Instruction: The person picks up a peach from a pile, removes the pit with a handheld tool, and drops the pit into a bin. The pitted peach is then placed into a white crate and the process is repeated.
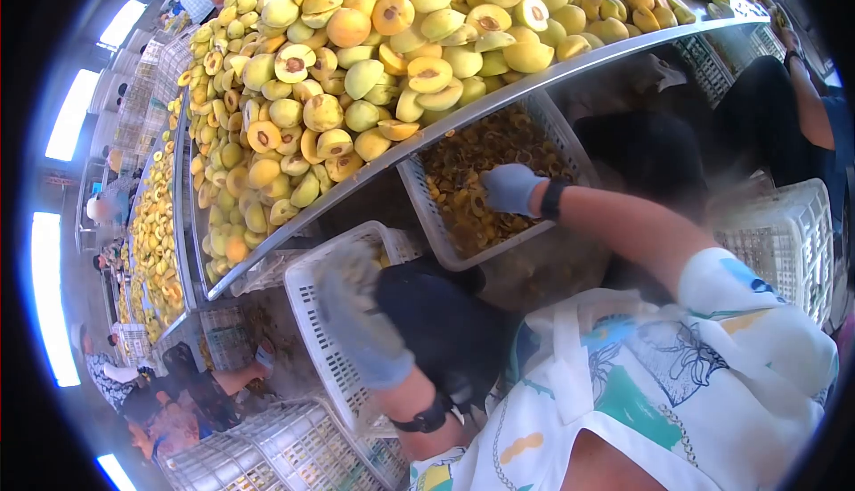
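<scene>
The step in hand looks like sorting halved fruit from its stones, with the right hand low in the scraps; whether its fingers pinch anything or are pressed together, I cannot tell; the left hand is blurred, so its grip cannot be told either; the next move probably calls for freeing the right hand from the scraps and reaching for fruit. Beneath the right hand, a crate holds brown and orange scraps, seemingly stones; under the left hand, a white basket shows a little yellow at its far corner; beyond both hands, the metal-edged table bears the heaped fruit.
</scene>
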### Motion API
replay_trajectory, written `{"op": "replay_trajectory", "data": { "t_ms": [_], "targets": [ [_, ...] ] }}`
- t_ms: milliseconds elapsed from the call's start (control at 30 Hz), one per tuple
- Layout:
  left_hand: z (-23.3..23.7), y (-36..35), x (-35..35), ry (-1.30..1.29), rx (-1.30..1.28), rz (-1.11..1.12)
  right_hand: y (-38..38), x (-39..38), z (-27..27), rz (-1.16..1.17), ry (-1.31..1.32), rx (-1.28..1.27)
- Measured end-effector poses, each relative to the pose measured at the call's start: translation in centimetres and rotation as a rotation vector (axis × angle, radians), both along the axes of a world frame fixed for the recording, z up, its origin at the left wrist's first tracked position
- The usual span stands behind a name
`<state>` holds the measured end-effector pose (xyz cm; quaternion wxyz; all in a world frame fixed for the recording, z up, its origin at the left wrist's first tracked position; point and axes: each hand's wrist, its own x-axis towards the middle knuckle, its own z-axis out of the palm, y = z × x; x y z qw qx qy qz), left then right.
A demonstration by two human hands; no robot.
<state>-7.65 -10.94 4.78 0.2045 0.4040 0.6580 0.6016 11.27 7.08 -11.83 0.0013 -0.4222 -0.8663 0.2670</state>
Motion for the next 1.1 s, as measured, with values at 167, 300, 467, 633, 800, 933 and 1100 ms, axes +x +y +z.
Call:
{"op": "replay_trajectory", "data": {
  "t_ms": [167,300,467,633,800,933,1100],
  "targets": [
    [-2.8,3.5,5.3,-0.621,-0.156,-0.07,-0.4,-3.1,-5.0,-0.126,-0.114,-0.141],
    [-6.4,4.0,5.2,-0.796,-0.289,0.006,-0.7,-2.4,-6.0,-0.077,-0.075,-0.135],
    [-5.4,4.2,6.4,-0.713,-0.229,0.036,-1.0,-1.8,-4.8,-0.121,-0.004,-0.115],
    [-6.9,3.9,5.2,-0.749,-0.17,0.102,-1.5,-4.6,-4.1,0.028,-0.041,-0.112],
    [-6.7,4.5,5.6,-0.723,-0.138,0.176,-3.9,-7.6,-5.1,-0.005,-0.084,-0.224],
    [-6.6,4.6,5.4,-0.731,-0.132,0.143,-3.3,-9.1,-7.2,0.03,-0.118,-0.265],
    [-6.6,4.5,5.5,-0.752,-0.134,0.136,-4.1,-9.3,-6.8,-0.093,-0.039,-0.353]
  ]
}}
